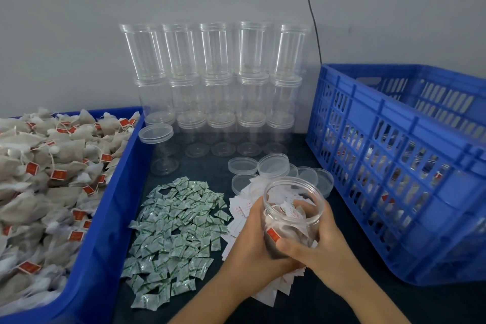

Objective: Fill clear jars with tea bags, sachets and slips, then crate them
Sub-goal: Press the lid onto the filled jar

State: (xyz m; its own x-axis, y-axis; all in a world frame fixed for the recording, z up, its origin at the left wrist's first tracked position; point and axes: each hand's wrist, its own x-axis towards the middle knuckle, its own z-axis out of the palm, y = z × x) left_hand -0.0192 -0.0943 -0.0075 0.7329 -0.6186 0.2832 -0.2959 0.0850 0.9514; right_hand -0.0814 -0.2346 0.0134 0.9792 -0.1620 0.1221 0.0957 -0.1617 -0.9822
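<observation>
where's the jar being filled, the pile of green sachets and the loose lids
open jar (292,212): head view, on its clear wall just below the rim.
green sachets (173,231): head view, middle of the pile on the dark tabletop.
loose lids (273,165): head view, top of one upturned lid behind the jar.

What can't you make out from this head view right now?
- Lower part of the jar: covered by the left hand and right hand.
- Print on the slips: too small.
- Contents of the crate: masked by its slatted wall.
- Tea bag bin: cut off by the left edge.
</observation>
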